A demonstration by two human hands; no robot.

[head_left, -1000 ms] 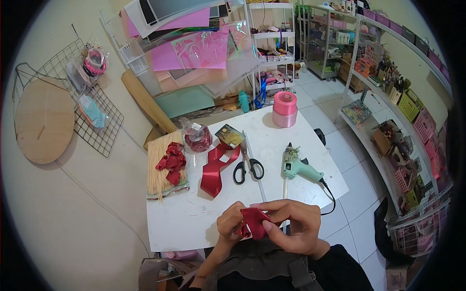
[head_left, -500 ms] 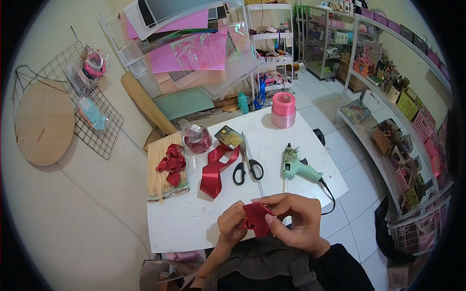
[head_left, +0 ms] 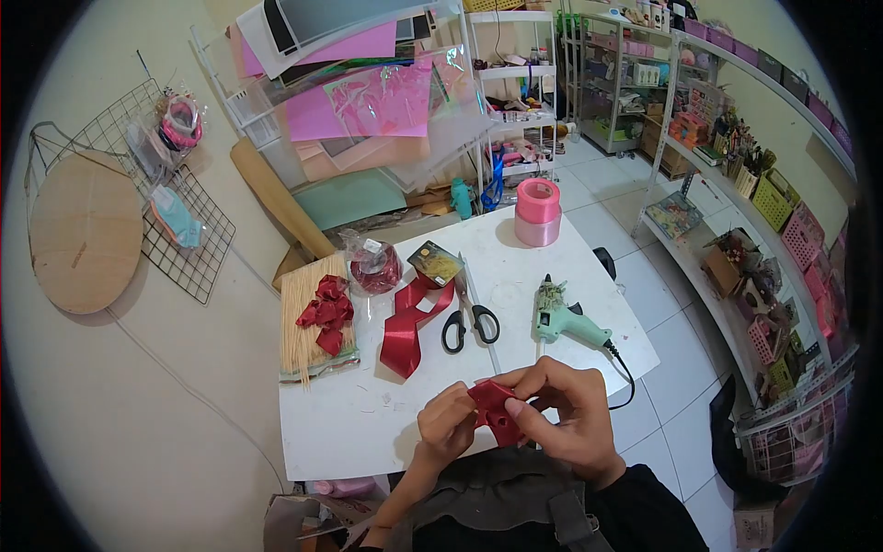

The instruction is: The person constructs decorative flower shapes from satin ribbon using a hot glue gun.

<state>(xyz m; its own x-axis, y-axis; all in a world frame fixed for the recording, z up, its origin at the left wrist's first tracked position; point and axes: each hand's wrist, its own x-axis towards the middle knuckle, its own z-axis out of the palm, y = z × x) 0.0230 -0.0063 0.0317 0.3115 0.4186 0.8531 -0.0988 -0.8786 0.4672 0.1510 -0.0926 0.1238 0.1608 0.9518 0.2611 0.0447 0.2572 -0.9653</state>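
i have the red ribbon piece (head_left: 490,399) in view over the near edge of the white table (head_left: 349,432), its long axis slanting from far left to near right, one folded corner pointing far left. the left hand (head_left: 446,421) has its fingers curled in, thumb and forefinger closed at the ribbon's left edge; the right hand (head_left: 575,414) pinches its right part, thumb on the face, the other fingers bent. farther off, i see a loose red strip (head_left: 400,340) just left of the scissors (head_left: 467,300), with the glue gun (head_left: 572,323) to the right. a clear wrapper (head_left: 371,245) holds a roll of dark red ribbon (head_left: 379,274); on the left, a packet of sticks (head_left: 299,304) has crumpled red pieces (head_left: 329,308) on top. on the right shelf, a brown box (head_left: 722,270) holds mixed items i cannot make out.
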